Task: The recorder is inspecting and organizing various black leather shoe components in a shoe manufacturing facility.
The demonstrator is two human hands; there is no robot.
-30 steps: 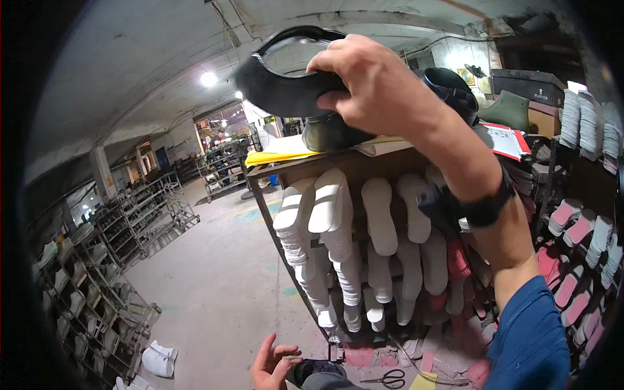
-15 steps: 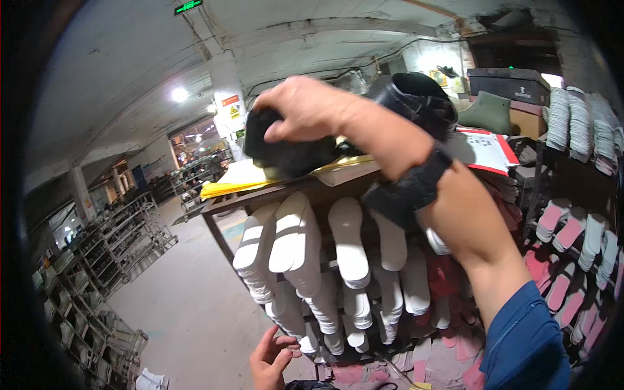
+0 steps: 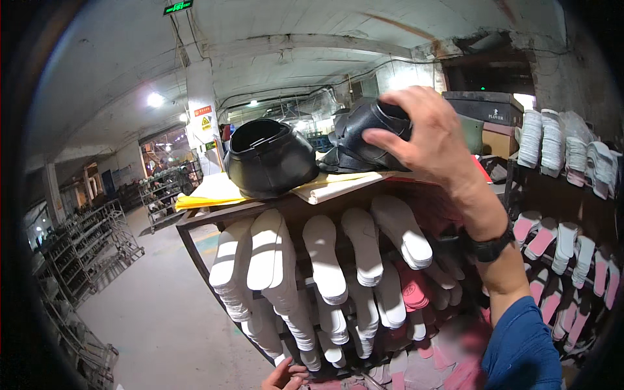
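Observation:
Two black leather shoes rest on papers on the rack top. The left shoe (image 3: pixel 270 162) stands with its round opening upward, touched by neither hand. My right hand (image 3: pixel 422 133) is closed on the collar of the other shoe (image 3: pixel 367 130), thumb outside and fingers over the rim. That shoe tilts, and part of its opening is hidden behind my fingers. Low at the bottom edge is my left hand (image 3: pixel 284 376), only partly in frame, its fingers apart and nothing seen in it. It is nearest the hanging white insoles (image 3: pixel 266 260).
Yellow and white papers (image 3: pixel 214 192) cover the rack's top corner. Behind my right hand are a dark box (image 3: pixel 484 107) and a green boot-shaped piece (image 3: pixel 473 133). More stacked insoles (image 3: pixel 530 140) fill a rack on the right. Metal trolleys (image 3: pixel 91 247) line the left side.
My right hand has let go of the left black shoe, which now stands on the papers. It has moved right and gripped the other shoe. My left hand is lower in the frame.

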